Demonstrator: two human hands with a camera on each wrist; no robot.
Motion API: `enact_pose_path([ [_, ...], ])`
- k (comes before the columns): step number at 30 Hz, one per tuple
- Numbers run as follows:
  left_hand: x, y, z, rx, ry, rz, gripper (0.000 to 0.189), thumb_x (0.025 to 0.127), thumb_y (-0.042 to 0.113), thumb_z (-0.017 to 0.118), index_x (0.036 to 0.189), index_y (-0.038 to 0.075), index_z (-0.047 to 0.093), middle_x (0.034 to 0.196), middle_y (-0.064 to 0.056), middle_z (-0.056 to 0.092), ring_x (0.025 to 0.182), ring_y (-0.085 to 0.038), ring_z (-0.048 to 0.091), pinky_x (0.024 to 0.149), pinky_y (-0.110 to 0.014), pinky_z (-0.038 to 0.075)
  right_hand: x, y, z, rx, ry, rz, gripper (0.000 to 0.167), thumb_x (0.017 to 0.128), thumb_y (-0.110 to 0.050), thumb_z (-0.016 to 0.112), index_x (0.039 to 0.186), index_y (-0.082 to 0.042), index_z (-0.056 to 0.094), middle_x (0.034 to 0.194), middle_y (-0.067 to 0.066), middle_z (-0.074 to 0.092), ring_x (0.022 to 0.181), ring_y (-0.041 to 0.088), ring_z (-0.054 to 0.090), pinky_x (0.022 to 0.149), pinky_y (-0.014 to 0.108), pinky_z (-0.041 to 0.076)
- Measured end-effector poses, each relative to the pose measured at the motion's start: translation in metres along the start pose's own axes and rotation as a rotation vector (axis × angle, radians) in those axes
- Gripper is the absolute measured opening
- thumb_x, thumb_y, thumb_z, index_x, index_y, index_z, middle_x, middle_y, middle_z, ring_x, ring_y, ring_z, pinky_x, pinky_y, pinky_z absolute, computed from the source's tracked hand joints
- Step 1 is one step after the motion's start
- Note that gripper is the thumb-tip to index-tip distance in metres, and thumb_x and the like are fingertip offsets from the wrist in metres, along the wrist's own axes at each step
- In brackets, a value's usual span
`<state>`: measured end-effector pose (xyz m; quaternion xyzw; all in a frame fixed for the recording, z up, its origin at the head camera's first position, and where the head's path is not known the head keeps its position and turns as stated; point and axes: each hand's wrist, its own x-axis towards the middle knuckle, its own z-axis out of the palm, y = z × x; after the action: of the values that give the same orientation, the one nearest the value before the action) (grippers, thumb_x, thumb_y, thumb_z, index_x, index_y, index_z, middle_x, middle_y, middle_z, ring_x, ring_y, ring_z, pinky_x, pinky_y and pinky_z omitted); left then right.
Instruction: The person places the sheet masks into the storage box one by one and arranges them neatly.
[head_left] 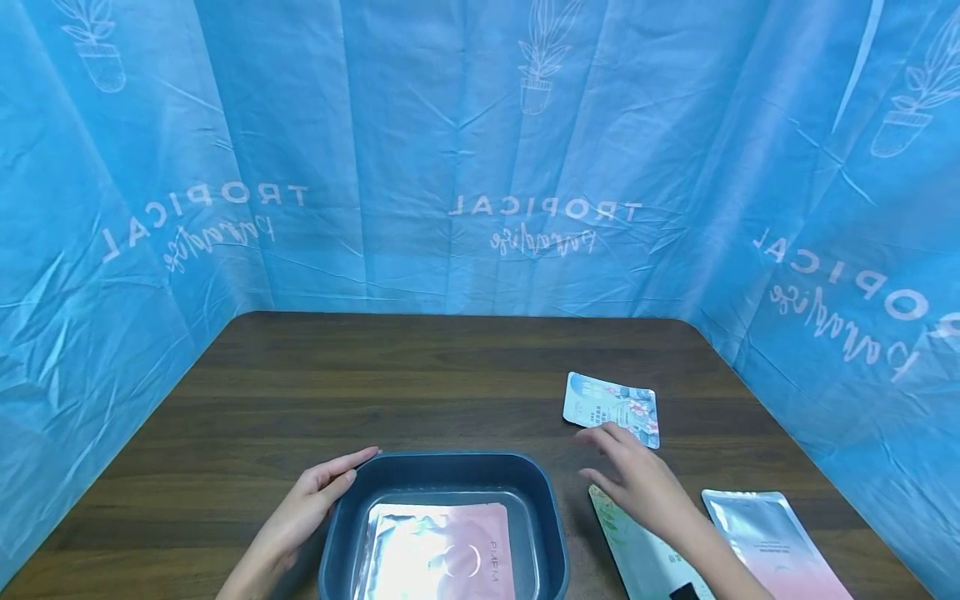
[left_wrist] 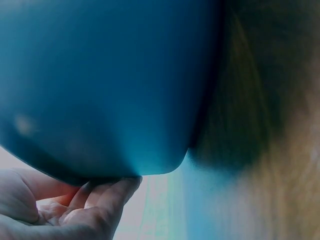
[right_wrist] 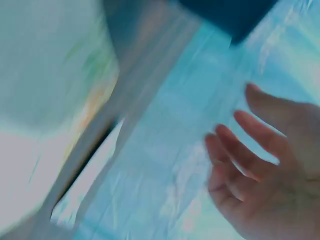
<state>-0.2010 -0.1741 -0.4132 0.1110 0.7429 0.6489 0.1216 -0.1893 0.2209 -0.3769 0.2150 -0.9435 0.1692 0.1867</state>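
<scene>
A dark blue rectangular tray [head_left: 555,533] sits at the table's near edge, with a shiny pink foil packet [head_left: 468,550] lying flat in it. My left hand [head_left: 303,504] grips the tray's far left corner, thumb and fingers at the rim; in the left wrist view the fingers touch the rim beside the tray's outer wall [left_wrist: 110,90]. Over the green packet [head_left: 637,550] hovers my right hand [head_left: 637,479], fingers apart and holding nothing. Its fingertips are near a small light blue packet [head_left: 607,404] with a floral print. The right wrist view is blurred.
A silver-and-pink packet [head_left: 772,542] lies on the right side of the dark wooden table [head_left: 420,379], beyond the right forearm. Blue curtains [head_left: 405,167] with white print surround the table at the back and both sides.
</scene>
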Motion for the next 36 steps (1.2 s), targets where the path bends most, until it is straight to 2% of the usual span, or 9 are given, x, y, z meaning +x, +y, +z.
enact_pose_path([
  [4,0.000,0.000,-0.001,0.001,0.000,0.006,0.040,0.101,0.010,0.038,0.139,-0.005,0.040,0.143,-0.022,0.034,0.130,-0.041,0.028,0.098,-0.058,0.029,-0.011,0.022,-0.011,-0.132,-0.088,0.018,0.046,0.070,0.007,0.077,0.111,-0.008,0.063,0.098,0.001,0.060,0.087,0.019,0.060,0.063,0.032,0.048],
  [7,0.000,-0.001,0.000,0.003,-0.003,0.007,0.040,0.101,0.010,0.037,0.139,-0.005,0.039,0.143,-0.023,0.034,0.130,-0.041,0.030,0.098,-0.057,0.030,-0.017,0.033,-0.012,-0.162,-0.188,0.059,0.046,0.070,0.009,0.075,0.111,-0.006,0.063,0.101,0.005,0.062,0.091,0.025,0.060,0.063,0.036,0.049],
  [9,0.000,-0.001,0.000,0.006,-0.002,0.005,0.040,0.101,0.010,0.037,0.139,-0.005,0.039,0.143,-0.023,0.034,0.129,-0.041,0.030,0.098,-0.057,0.030,-0.021,0.039,-0.012,-0.156,-0.302,0.086,0.048,0.071,0.006,0.076,0.115,-0.005,0.061,0.107,0.009,0.060,0.098,0.030,0.058,0.067,0.041,0.049],
  [13,0.000,-0.001,0.000,0.012,0.008,-0.002,0.040,0.101,0.010,0.038,0.139,-0.004,0.040,0.143,-0.022,0.034,0.130,-0.042,0.029,0.098,-0.059,0.028,-0.026,0.051,-0.012,-0.091,-0.586,0.119,0.071,0.066,0.003,0.080,0.130,-0.003,0.050,0.128,0.016,0.048,0.116,0.040,0.045,0.084,0.053,0.041],
  [17,0.000,-0.001,0.001,0.006,0.007,-0.006,0.040,0.102,0.010,0.038,0.139,-0.004,0.040,0.143,-0.022,0.034,0.131,-0.042,0.026,0.099,-0.060,0.025,-0.026,0.060,-0.010,-0.058,-0.759,0.125,0.093,0.060,0.000,0.084,0.141,-0.007,0.038,0.142,0.018,0.035,0.128,0.044,0.031,0.097,0.057,0.029],
  [22,0.000,-0.001,0.000,0.000,-0.005,-0.005,0.040,0.101,0.011,0.038,0.139,-0.004,0.039,0.144,-0.022,0.033,0.132,-0.042,0.023,0.100,-0.061,0.023,-0.019,0.064,-0.008,-0.139,-0.807,0.049,0.098,0.054,-0.011,0.089,0.139,-0.007,0.040,0.131,0.010,0.042,0.120,0.033,0.040,0.098,0.049,0.031],
  [24,0.000,-0.002,0.000,0.002,-0.005,-0.008,0.040,0.101,0.011,0.038,0.139,-0.003,0.039,0.144,-0.022,0.032,0.132,-0.042,0.023,0.100,-0.061,0.023,-0.016,0.063,-0.006,-0.194,-0.811,0.020,0.097,0.051,-0.015,0.091,0.135,-0.007,0.043,0.119,0.002,0.044,0.107,0.023,0.044,0.092,0.043,0.036],
  [27,0.000,-0.002,0.000,0.003,0.002,-0.015,0.040,0.101,0.011,0.039,0.139,-0.003,0.040,0.144,-0.022,0.033,0.132,-0.042,0.025,0.099,-0.061,0.024,-0.011,0.061,-0.004,-0.266,-0.823,0.009,0.097,0.048,-0.021,0.093,0.131,-0.009,0.045,0.105,-0.004,0.039,0.090,0.016,0.038,0.081,0.039,0.038],
  [36,0.000,-0.002,0.000,-0.001,-0.007,0.004,0.040,0.101,0.011,0.038,0.139,-0.004,0.039,0.144,-0.023,0.033,0.131,-0.042,0.028,0.099,-0.061,0.025,-0.006,0.068,-0.004,-0.282,-0.827,0.037,0.090,0.046,-0.033,0.093,0.118,-0.006,0.047,0.108,0.007,0.042,0.102,0.031,0.043,0.089,0.051,0.037],
])
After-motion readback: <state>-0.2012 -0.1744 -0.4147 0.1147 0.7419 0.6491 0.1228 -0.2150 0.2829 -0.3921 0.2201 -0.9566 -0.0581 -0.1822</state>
